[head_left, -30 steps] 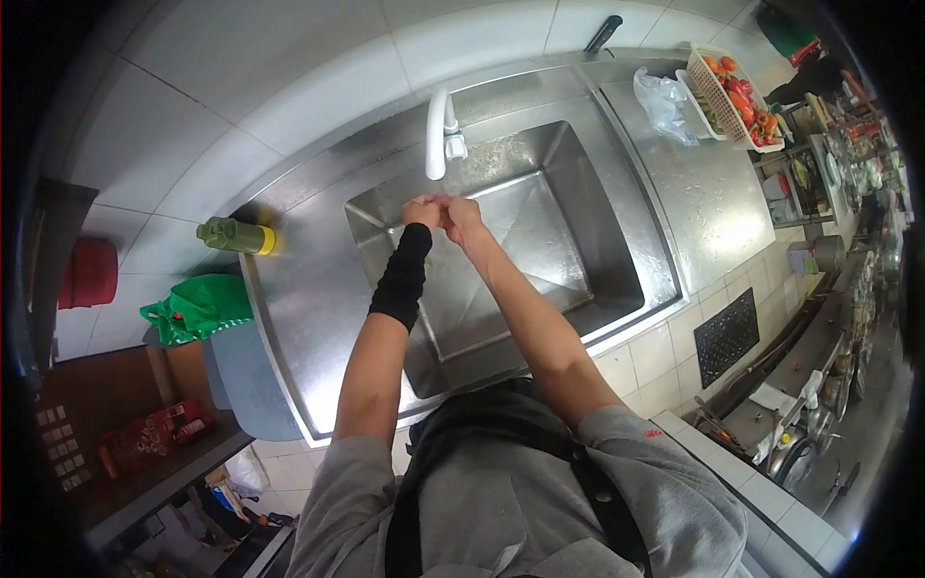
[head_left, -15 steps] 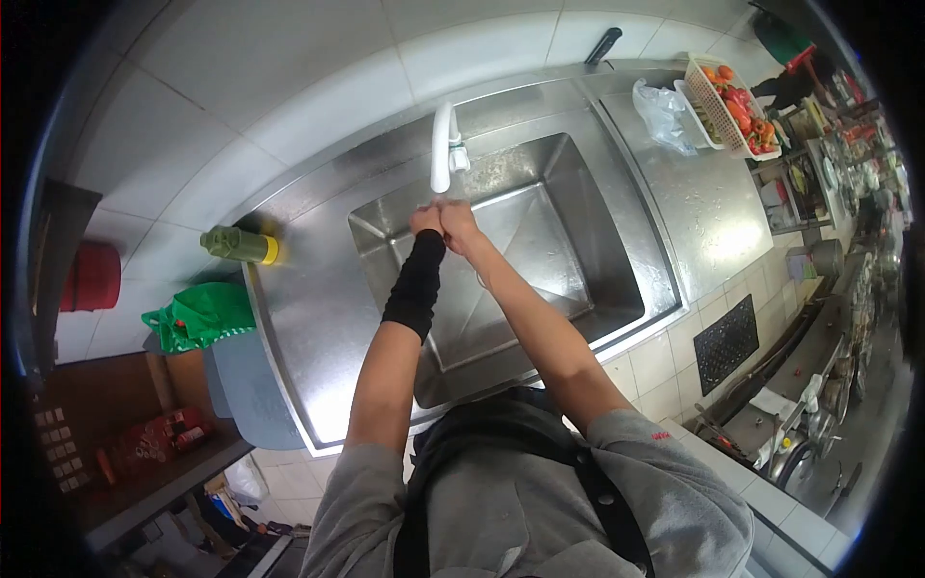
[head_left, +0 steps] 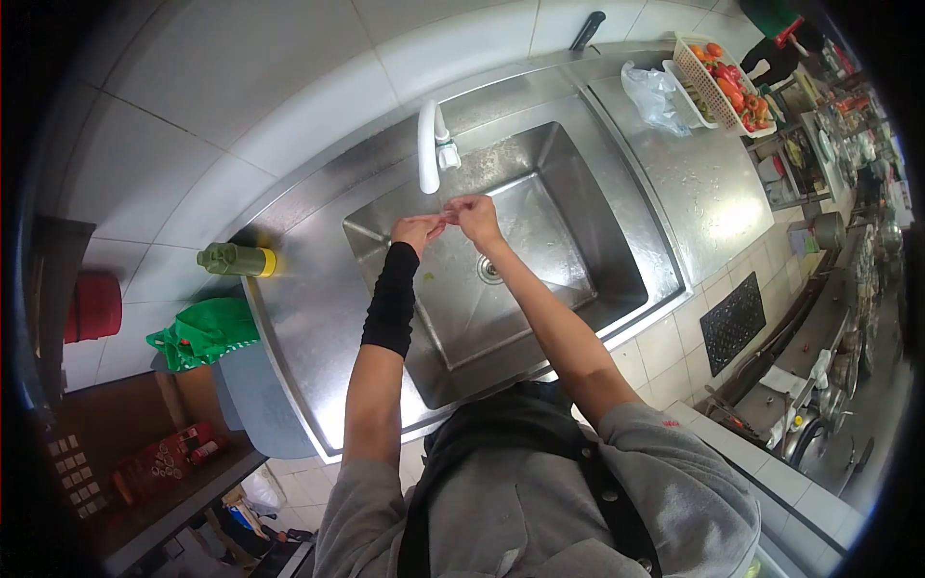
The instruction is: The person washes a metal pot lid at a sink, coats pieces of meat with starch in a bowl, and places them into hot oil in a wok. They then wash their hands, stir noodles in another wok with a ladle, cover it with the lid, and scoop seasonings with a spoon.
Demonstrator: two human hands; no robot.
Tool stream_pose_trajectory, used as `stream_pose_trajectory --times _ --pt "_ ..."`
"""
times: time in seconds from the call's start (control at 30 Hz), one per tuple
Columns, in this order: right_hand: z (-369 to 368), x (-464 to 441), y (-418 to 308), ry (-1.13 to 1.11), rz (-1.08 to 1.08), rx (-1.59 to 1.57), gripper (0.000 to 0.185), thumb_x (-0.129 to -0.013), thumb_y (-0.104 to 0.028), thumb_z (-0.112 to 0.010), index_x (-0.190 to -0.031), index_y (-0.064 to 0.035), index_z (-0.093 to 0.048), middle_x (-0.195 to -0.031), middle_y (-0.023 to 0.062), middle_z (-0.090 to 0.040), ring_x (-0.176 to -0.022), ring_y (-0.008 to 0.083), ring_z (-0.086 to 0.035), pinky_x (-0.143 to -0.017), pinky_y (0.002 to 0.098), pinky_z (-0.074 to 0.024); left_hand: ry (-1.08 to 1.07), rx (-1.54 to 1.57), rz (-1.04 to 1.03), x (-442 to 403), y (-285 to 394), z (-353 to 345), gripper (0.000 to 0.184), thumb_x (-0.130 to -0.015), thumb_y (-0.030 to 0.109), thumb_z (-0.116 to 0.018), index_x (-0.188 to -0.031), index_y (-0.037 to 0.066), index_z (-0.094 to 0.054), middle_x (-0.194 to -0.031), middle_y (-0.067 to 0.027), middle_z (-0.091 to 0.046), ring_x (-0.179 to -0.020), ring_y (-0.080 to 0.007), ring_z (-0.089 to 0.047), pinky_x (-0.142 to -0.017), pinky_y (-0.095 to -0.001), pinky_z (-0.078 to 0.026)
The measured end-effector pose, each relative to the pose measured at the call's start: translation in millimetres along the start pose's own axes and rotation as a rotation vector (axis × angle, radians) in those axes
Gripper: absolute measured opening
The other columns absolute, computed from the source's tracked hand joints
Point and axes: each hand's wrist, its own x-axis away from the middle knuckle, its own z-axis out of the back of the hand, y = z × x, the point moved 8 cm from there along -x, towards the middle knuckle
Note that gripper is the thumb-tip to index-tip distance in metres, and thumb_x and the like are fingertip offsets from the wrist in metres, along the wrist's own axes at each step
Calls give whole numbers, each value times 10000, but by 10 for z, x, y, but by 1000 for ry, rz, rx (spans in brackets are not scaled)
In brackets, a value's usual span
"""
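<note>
Below the white faucet (head_left: 429, 149), my two hands meet at the fingertips over the steel sink (head_left: 617, 260). My left hand (head_left: 416, 230), with a black sleeve (head_left: 390, 299) on the forearm, points its fingers to the right. From the other side my right hand (head_left: 475, 219) reaches in, its fingers loosely bent and touching those of the left. No object shows in either hand; the exact finger contact is too small to make out. Beneath them lie the drain (head_left: 489, 270) and a small green scrap (head_left: 429, 276) on the sink floor.
A green bottle with a yellow band (head_left: 236, 260) and a green bag (head_left: 204, 328) are at the left. On the right counter stand a clear plastic bag (head_left: 655, 99) and a basket of red peppers (head_left: 708, 82). A black-handled knife (head_left: 587, 31) leans at the back wall.
My hands were pressed together as closed fists under the faucet. Now they have moved slightly apart and lower, with fingers loosened and only the tips meeting. The view has shifted a little.
</note>
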Motion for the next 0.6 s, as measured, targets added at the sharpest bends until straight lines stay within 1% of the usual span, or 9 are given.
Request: stream_pose_trajectory --times 0.07,0.17,0.27,0.37,0.47,0.57,0.6 --pt "-14 217 -330 -23 93 209 180 -926 6 -570 -1002 97 -704 -850 140 -711 -781 198 -684 -731 320 -584 32 4 -49 20 19 -25 210 -936 40 -647 -1080 -109 -614 -1026 -158 -691 -897 -237 -694 -831 -342 -583" --pt "-244 403 -336 -172 -146 -343 203 -949 -7 -553 -1055 119 -673 -880 145 -712 -865 216 -689 -818 346 -597 26 -13 -30 -57 -29 -36 240 -932 44 -665 -1119 -100 -619 -1008 -141 -692 -883 -210 -691 -815 -311 -575" --pt "-201 281 -147 -170 -153 -346 201 -956 -15 -560 -1065 121 -658 -867 132 -711 -795 213 -696 -768 338 -608 37 2 48 -8 16 -22 282 -921 64 -691 -1140 -91 -605 -1014 -132 -690 -883 -203 -690 -803 -299 -574" --pt "-88 222 -41 -109 -143 -199 193 -951 -8 -572 -1069 119 -658 -870 140 -714 -742 218 -705 -698 336 -613 32 -47 81 101 84 -37 276 -915 85 -708 -1128 -60 -610 -1015 -113 -687 -875 -191 -686 -784 -316 -579" --pt "-51 216 -72 -35 -169 -171 167 -931 11 -586 -1003 128 -680 -869 161 -721 -721 220 -714 -665 321 -612 118 -24 128 222 127 -79 260 -911 102 -714 -1114 -30 -618 -998 -106 -685 -880 -187 -680 -780 -352 -585" --pt "-130 138 -171 -204 -125 -42 144 -913 15 -603 -948 105 -710 -866 158 -728 -758 213 -718 -698 323 -608 209 -82 115 194 183 -48 230 -894 128 -738 -1081 21 -656 -984 -66 -681 -898 -166 -668 -770 -366 -574" --pt "-154 90 -274 -309 -44 5 144 -900 9 -611 -943 99 -715 -866 166 -730 -767 209 -716 -709 328 -603 218 -121 81 190 222 -38 218 -889 144 -747 -1060 34 -667 -984 -55 -684 -897 -159 -663 -769 -360 -567"
